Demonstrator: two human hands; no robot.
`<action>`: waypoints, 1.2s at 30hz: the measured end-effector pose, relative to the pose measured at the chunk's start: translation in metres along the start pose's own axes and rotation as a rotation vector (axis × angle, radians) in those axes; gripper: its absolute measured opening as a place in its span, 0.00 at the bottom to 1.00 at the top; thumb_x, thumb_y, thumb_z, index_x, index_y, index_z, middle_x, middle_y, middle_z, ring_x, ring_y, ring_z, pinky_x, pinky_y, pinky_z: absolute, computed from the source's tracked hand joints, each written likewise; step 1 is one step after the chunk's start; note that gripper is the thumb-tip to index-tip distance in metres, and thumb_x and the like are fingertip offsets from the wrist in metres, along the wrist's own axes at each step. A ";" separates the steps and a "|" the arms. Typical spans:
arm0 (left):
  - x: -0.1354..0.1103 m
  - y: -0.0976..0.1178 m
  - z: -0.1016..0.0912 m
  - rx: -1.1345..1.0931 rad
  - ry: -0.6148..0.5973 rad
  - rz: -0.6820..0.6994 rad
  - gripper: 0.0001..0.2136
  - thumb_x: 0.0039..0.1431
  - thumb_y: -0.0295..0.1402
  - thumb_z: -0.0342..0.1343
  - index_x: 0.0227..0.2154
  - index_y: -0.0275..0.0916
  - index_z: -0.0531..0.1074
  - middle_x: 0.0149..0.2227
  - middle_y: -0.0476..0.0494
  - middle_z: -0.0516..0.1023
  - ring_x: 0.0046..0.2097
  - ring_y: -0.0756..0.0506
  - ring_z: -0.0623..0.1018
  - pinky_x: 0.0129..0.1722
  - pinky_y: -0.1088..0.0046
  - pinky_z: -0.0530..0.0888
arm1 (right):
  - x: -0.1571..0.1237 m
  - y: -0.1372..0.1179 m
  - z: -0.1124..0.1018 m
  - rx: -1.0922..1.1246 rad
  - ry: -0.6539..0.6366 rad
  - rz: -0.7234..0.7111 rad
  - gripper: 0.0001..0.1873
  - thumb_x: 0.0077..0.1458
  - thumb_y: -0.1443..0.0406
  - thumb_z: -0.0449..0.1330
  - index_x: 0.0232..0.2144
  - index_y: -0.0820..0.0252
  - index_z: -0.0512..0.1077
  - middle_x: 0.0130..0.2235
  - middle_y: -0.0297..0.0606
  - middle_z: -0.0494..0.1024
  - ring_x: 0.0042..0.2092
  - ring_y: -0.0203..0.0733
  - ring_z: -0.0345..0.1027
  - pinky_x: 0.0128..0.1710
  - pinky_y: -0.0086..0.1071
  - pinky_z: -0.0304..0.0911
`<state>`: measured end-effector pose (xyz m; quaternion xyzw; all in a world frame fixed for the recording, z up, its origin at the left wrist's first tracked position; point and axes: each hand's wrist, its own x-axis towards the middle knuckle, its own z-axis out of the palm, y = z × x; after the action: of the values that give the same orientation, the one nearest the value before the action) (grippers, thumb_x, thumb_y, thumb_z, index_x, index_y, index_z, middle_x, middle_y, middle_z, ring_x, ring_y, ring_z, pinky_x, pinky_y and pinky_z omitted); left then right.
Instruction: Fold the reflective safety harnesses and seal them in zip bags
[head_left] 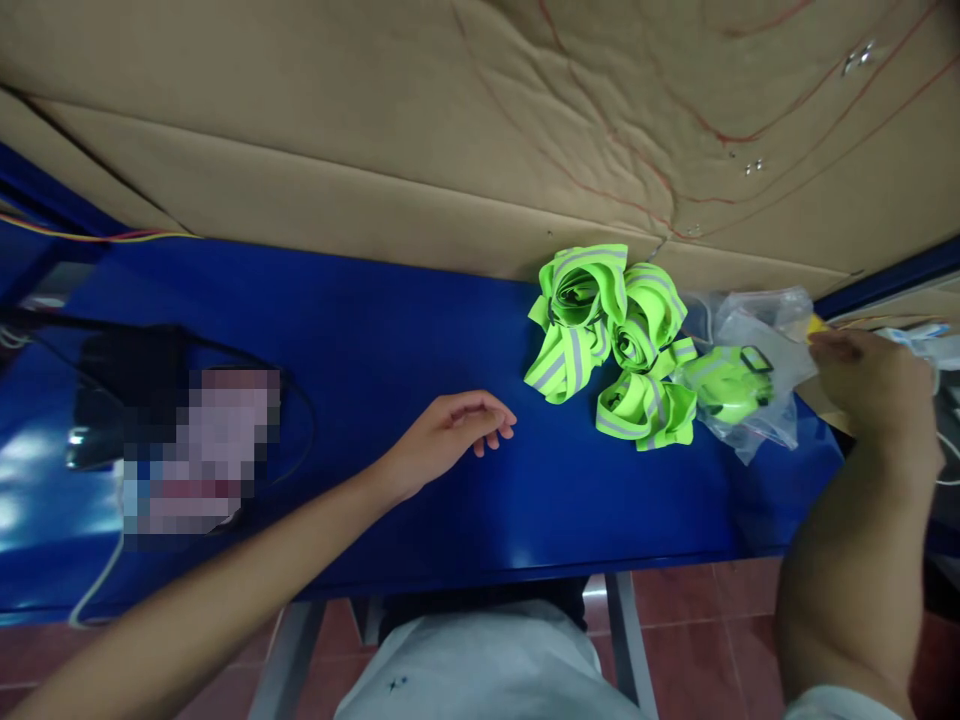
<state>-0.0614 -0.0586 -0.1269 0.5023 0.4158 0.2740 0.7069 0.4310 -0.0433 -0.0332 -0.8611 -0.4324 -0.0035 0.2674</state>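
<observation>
My left hand [461,430] hovers over the middle of the blue table, its fingers loosely curled and nothing in it. To its right lie several rolled neon-yellow reflective straps with grey stripes, among them a back roll [581,290] and a front roll [646,410]. A clear plastic bag [772,325] holds another neon strap [727,385] with a black buckle. My right hand [874,385] is beyond that bag at the table's right end, fingers curled in. A small yellow bit [816,324] shows at its fingertips; what it grips is hidden.
Brown cardboard [337,190] with red wires lines the table's back. On the left, a black device [127,375] with cables lies beside a blurred-out pink item [225,430]. The blue table's [420,540] front edge is close to my body. More plastic packets [926,340] lie far right.
</observation>
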 end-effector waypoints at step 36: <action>0.001 -0.005 -0.003 0.002 -0.057 0.027 0.16 0.63 0.47 0.61 0.39 0.36 0.79 0.38 0.43 0.82 0.35 0.50 0.78 0.34 0.75 0.73 | -0.083 -0.208 0.074 0.782 -0.128 -0.524 0.16 0.52 0.65 0.70 0.45 0.62 0.80 0.43 0.41 0.83 0.42 0.42 0.76 0.47 0.38 0.71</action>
<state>-0.0633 -0.0579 -0.1325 0.5161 0.3890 0.2688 0.7141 0.2073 0.0300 -0.0207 -0.5561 -0.6196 0.1453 0.5345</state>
